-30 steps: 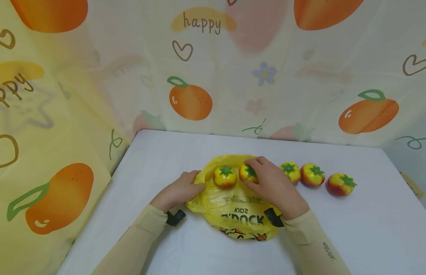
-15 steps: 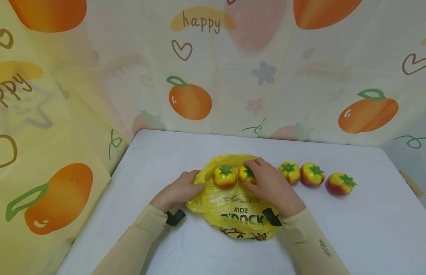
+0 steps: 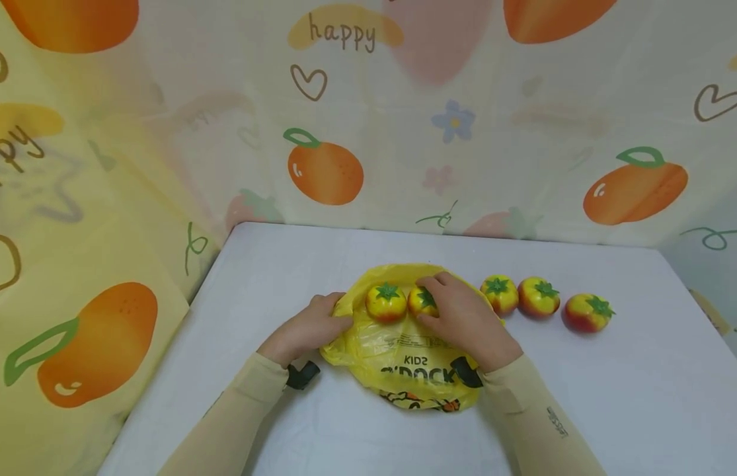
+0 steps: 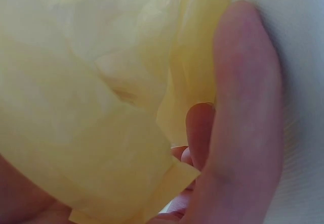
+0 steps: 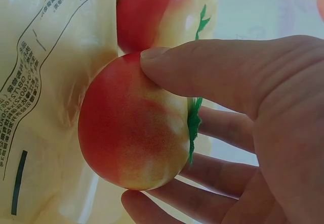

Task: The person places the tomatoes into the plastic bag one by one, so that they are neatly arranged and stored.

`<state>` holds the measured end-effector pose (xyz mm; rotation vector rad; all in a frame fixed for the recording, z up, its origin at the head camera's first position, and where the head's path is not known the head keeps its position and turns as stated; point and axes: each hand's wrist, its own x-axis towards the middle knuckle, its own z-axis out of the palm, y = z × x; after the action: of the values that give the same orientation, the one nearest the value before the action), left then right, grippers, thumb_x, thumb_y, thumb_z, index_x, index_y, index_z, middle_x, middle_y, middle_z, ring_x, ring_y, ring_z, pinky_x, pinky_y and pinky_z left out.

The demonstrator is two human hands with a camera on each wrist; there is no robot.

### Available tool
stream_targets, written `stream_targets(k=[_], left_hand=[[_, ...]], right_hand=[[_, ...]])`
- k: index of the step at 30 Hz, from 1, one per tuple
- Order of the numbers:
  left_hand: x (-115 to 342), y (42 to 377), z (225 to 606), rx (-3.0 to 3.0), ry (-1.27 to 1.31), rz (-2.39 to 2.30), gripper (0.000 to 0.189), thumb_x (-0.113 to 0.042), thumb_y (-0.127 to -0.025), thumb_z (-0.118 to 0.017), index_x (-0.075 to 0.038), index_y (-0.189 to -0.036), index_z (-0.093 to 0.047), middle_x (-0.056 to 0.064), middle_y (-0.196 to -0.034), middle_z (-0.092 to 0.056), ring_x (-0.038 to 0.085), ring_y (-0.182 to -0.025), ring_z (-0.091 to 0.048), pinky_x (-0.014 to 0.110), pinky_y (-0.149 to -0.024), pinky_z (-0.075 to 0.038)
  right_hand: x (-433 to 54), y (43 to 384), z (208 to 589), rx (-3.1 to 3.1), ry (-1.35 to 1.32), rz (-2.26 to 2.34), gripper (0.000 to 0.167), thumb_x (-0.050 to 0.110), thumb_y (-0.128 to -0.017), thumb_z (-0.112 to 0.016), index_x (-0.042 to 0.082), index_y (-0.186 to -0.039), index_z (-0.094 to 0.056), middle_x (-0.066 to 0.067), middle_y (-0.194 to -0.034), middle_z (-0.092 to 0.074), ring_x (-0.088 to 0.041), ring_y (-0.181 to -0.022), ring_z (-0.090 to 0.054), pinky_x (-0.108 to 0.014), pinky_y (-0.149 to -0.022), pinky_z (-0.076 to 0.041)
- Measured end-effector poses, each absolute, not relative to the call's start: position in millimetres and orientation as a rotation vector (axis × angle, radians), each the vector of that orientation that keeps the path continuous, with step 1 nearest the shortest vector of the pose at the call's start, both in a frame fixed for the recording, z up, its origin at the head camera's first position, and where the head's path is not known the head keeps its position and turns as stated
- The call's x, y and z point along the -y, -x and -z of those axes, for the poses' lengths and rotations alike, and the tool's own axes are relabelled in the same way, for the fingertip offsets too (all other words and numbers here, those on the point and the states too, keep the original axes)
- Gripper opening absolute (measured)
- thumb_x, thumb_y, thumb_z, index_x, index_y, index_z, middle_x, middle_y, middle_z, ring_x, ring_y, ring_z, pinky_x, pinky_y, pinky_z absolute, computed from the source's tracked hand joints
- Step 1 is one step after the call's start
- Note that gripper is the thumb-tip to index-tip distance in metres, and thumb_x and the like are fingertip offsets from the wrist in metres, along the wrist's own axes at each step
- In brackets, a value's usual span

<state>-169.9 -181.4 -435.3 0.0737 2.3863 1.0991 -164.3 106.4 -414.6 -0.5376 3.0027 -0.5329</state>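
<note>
Tomato (image 3: 417, 304), a toy by its gloss, sits between thumb and fingers of the right hand (image 3: 468, 318), over the yellow plastic bag (image 3: 373, 357), right beside a second tomato (image 3: 385, 305); left hand (image 3: 309, 327) pinching the bag's edge! Light, stiff, slick, I'd guess: best held round its sides, below the green calyx (image 5: 194, 125); the bag's surely flimsy.
</note>
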Motion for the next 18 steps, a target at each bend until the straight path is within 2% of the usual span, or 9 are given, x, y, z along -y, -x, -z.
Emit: stream_targets(k=[18], left_hand=[[183.0, 171.1, 437.1, -2.383, -0.096, -1.123, 0.068, -0.029, -0.1, -0.059, -0.007, -0.163, -0.043, 0.021, -0.149, -0.044, 0.031, -0.116, -0.051, 0.041, -0.095, -0.049]], right_hand=[[-108.3, 167.1, 419.5, -2.985, 0.498, 0.515, 0.059, 0.033, -0.097, -0.078, 0.009, -0.148, -0.061, -0.014, -0.14, -0.064, -0.029, -0.121, -0.066, -0.05, -0.109, -0.055]])
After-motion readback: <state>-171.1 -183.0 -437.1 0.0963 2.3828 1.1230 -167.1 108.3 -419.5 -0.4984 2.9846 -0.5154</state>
